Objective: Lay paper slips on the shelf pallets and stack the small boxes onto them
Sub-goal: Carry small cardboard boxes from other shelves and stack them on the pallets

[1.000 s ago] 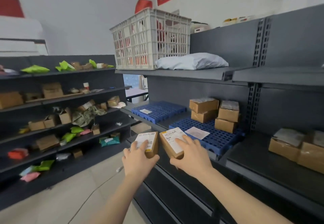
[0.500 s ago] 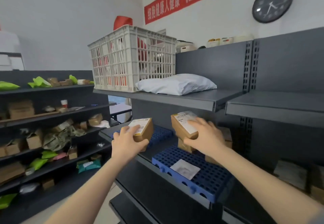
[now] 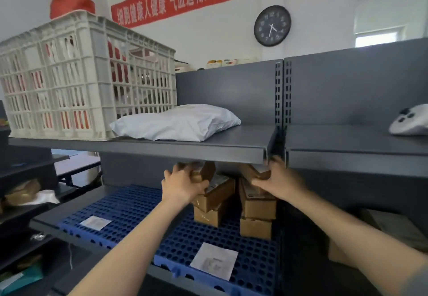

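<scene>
Cardboard box (image 3: 206, 171) gripped by left hand (image 3: 183, 185), another box (image 3: 256, 172) by right hand (image 3: 281, 181), tight under shelf edge (image 3: 208, 153), above stacks (image 3: 257, 212).

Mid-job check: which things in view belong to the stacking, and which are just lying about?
Job:
left hand and right hand, each holding a small box
box stacks
near blue pallet
far blue pallet
paper slips

Lying about:
white crate
grey mailer bag
wall clock

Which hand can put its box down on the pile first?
Probably the right hand. Its small box sits just above the taller right stack. The left hand holds its tilted box above the lower left stack.
</scene>
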Demonstrator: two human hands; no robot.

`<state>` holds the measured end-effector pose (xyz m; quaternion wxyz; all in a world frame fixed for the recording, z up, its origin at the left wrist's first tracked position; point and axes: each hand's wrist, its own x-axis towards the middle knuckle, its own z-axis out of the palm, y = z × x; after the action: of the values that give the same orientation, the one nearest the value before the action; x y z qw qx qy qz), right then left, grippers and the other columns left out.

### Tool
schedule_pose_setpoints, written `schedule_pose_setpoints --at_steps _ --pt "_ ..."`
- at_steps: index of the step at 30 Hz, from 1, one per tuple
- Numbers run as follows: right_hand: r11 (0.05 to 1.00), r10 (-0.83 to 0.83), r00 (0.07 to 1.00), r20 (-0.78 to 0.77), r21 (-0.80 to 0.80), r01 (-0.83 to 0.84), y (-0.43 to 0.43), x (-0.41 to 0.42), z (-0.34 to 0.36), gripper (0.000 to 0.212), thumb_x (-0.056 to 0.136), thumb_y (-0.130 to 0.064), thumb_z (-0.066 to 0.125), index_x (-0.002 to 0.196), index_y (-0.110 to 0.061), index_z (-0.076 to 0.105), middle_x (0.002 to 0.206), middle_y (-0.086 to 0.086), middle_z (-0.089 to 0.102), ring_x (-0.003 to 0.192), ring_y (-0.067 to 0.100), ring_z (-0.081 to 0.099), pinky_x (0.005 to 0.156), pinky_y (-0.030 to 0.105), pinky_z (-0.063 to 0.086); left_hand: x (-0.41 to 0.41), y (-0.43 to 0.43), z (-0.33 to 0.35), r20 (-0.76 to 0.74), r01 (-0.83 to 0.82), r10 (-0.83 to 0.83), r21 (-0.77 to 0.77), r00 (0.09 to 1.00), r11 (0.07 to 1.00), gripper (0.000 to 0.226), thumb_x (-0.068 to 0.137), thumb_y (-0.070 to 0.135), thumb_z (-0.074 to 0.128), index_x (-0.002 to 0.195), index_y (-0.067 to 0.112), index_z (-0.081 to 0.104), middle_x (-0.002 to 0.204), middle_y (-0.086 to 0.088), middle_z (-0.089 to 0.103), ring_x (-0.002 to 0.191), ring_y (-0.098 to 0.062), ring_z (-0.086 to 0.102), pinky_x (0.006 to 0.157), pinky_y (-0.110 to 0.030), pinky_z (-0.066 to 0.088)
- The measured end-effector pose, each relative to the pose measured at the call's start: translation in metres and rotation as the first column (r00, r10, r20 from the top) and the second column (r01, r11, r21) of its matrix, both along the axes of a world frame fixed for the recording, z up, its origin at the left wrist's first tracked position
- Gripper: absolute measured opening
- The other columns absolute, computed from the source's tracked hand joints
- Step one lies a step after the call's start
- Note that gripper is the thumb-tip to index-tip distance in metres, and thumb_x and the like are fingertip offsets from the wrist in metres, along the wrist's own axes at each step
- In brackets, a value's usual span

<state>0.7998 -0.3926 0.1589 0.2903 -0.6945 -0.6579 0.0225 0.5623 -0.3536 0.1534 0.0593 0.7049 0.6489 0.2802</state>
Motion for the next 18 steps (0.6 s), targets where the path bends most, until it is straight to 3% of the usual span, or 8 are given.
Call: schedule_pose_setpoints --at_steps 2,6,12,16,18 --pt "0.996 -0.089 0.996 0.020 -0.024 0.089 0.002 0.003 -0.001 0.056 0.080 -0.057 0.061 0.127 -0.026 0.053 0.129 0.004 0.057 0.111 0.025 0.059 0.088 0.034 0.051 0.009 0.017 0.004 -0.007 0.037 -0.037 -0.001 0.999 0.999 0.059 0.079 0.054 0.059 0.133 0.031 0.049 0.142 -0.011 0.041 0.131 -0.041 0.029 0.107 -0.046 0.033" --pt "0.973 -0.223 0.974 0.021 -0.051 0.224 0.012 -0.003 -0.004 0.057 0.082 -0.058 0.059 0.126 -0.022 0.054 0.122 0.005 0.062 0.110 0.024 0.060 0.078 0.026 0.048 0.022 0.047 0.001 -0.003 0.106 -0.106 -0.022 0.994 0.994 0.056 0.077 0.056 0.057 0.124 0.024 0.055 0.136 -0.012 0.049 0.129 -0.040 0.031 0.106 -0.048 0.033" --pt "0.931 -0.358 0.933 0.029 -0.065 0.360 0.028 -0.027 -0.021 0.048 0.082 -0.060 0.055 0.097 -0.016 0.066 0.104 0.006 0.068 0.098 0.023 0.062 0.076 0.031 0.053 0.030 0.073 -0.015 -0.129 0.110 -0.115 -0.041 0.985 0.993 0.068 0.076 0.070 0.050 0.125 0.024 0.057 0.140 -0.010 0.043 0.131 -0.038 0.028 0.105 -0.046 0.031" --pt "0.910 -0.411 0.910 0.054 -0.035 0.414 0.034 -0.042 -0.030 0.064 0.083 -0.065 0.050 0.116 -0.011 0.063 0.131 0.009 0.052 0.125 0.030 0.044 0.090 0.035 0.047 0.026 0.083 -0.026 -0.130 0.128 -0.142 -0.107 0.981 0.986 0.063 0.077 0.069 0.046 0.123 0.028 0.060 0.145 -0.009 0.036 0.133 -0.040 0.024 0.106 -0.047 0.029" --pt "0.898 -0.436 0.897 0.077 -0.028 0.439 0.039 -0.050 -0.030 0.071 0.081 -0.071 0.046 0.115 -0.010 0.064 0.136 0.009 0.048 0.128 0.031 0.041 0.091 0.036 0.046 0.024 0.086 -0.028 -0.148 0.142 -0.157 -0.109 0.976 0.984 0.059 0.079 0.065 0.047 0.125 0.030 0.058 0.146 -0.009 0.033 0.134 -0.041 0.023 0.107 -0.047 0.030"
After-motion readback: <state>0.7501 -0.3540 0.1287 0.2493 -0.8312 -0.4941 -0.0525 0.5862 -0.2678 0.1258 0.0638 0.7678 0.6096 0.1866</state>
